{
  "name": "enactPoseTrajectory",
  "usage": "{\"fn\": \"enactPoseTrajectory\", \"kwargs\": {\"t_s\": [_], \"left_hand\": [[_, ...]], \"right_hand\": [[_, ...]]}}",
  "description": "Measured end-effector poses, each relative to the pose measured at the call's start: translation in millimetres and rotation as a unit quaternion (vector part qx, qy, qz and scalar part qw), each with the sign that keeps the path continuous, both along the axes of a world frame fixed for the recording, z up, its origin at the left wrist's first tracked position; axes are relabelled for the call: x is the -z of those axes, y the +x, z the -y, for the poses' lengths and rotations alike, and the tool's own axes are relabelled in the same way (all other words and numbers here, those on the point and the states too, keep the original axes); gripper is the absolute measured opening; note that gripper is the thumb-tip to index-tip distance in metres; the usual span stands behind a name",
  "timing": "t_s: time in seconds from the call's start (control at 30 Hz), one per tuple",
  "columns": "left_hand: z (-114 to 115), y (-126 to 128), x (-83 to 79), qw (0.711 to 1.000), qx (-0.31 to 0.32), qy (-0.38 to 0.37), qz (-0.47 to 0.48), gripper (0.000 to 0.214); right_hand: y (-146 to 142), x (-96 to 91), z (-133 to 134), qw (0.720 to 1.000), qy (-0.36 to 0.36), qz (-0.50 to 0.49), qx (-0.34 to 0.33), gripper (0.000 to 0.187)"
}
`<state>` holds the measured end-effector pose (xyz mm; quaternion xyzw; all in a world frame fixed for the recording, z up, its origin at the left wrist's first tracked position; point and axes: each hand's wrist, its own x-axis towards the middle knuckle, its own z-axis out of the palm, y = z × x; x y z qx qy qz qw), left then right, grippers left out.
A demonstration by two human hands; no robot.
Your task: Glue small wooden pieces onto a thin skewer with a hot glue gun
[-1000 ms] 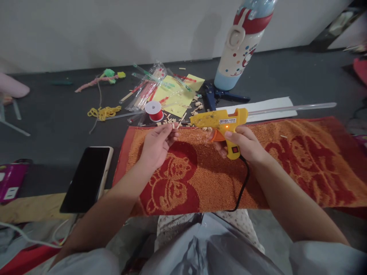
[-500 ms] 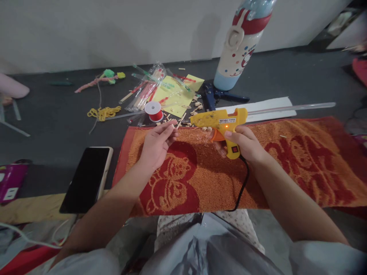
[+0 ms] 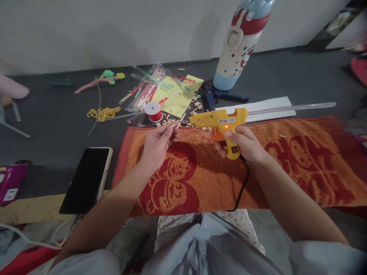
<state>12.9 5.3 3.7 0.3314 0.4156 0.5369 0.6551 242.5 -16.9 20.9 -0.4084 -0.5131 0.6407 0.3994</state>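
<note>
My right hand (image 3: 243,144) grips the handle of a yellow hot glue gun (image 3: 219,121) with a finger on its orange trigger; its nozzle points left and a clear glue stick (image 3: 289,108) juts out behind. My left hand (image 3: 157,144) hovers over the orange and red towel (image 3: 301,160), fingers pinched on a small wooden stick piece (image 3: 172,125) just left of the nozzle. Small cut wooden pieces (image 3: 172,120) lie scattered at the towel's far edge.
A black phone (image 3: 86,179) lies left of the towel. Beyond are a red thread spool (image 3: 154,111), yellow paper (image 3: 174,97), bagged sticks (image 3: 146,89), yellow yarn (image 3: 103,112), blue pliers (image 3: 216,95), a white strip (image 3: 263,105) and a tall bottle (image 3: 241,46).
My left hand's fingers have shifted slightly, pinching the small wooden piece a little closer to the glue gun's nozzle. The right hand and gun stay still.
</note>
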Motion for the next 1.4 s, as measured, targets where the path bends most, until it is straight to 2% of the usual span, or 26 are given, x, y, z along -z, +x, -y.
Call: {"fn": "enactPoseTrajectory", "kwargs": {"t_s": [0.23,0.7,1.0,1.4], "left_hand": [[-1.0,-0.6,-0.2,1.0,-0.011,0.006,0.0,0.013],[1.1,1.8,-12.0,0.998,-0.032,-0.041,0.028,0.008],[1.8,-0.6,-9.8,0.998,-0.064,-0.008,-0.006,0.018],[2.7,-0.3,-6.5,0.999,-0.045,0.021,-0.016,0.026]], "right_hand": [[-0.3,0.4,-0.3,1.0,0.014,-0.002,-0.001,0.035],[0.9,2.3,-0.8,1.0,0.019,-0.002,0.0,0.035],[-0.6,-0.9,1.1,1.0,0.01,0.011,0.007,0.035],[-0.5,-0.7,0.0,1.0,0.009,0.0,0.003,0.037]]}}
